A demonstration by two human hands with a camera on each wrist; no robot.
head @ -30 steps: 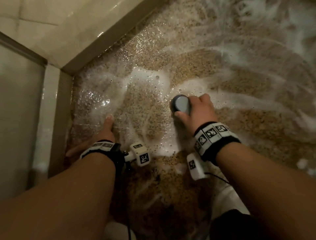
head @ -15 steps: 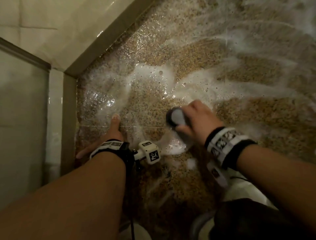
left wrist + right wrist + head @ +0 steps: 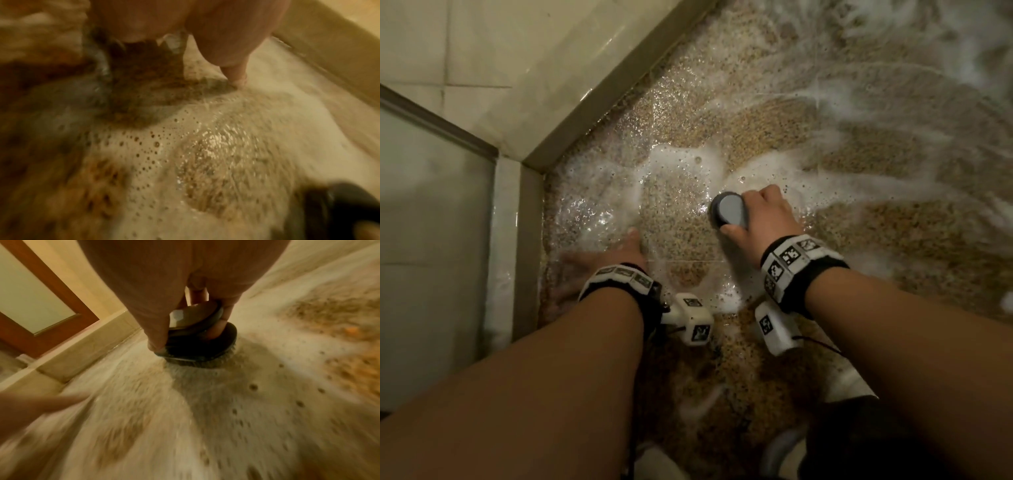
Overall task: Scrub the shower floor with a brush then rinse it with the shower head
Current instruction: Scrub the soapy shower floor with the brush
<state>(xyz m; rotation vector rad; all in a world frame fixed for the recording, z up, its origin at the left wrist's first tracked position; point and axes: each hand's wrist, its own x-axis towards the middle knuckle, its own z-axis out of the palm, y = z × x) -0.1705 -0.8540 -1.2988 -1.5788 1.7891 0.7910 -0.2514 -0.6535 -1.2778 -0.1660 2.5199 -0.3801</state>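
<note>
My right hand (image 3: 760, 219) grips a round grey scrub brush (image 3: 729, 209) by its knob, bristles down on the speckled brown shower floor (image 3: 893, 240). In the right wrist view the fingers wrap the brush (image 3: 197, 337) from above and the bristles press into white foam. My left hand (image 3: 616, 257) rests flat on the wet floor to the brush's left, fingers spread. In the left wrist view its fingertips (image 3: 236, 76) touch the soapy floor, and the brush (image 3: 339, 207) shows dark at the lower right. No shower head is in view.
White foam (image 3: 681, 168) streaks the floor ahead and to the right. A tiled wall (image 3: 500, 61) and its curb run along the upper left, meeting a glass panel (image 3: 431, 240) with a metal frame at the left. My knees are at the bottom edge.
The right hand pulled the brush back toward me, then pushed it forward again over the foam. The left hand stayed planted on the floor.
</note>
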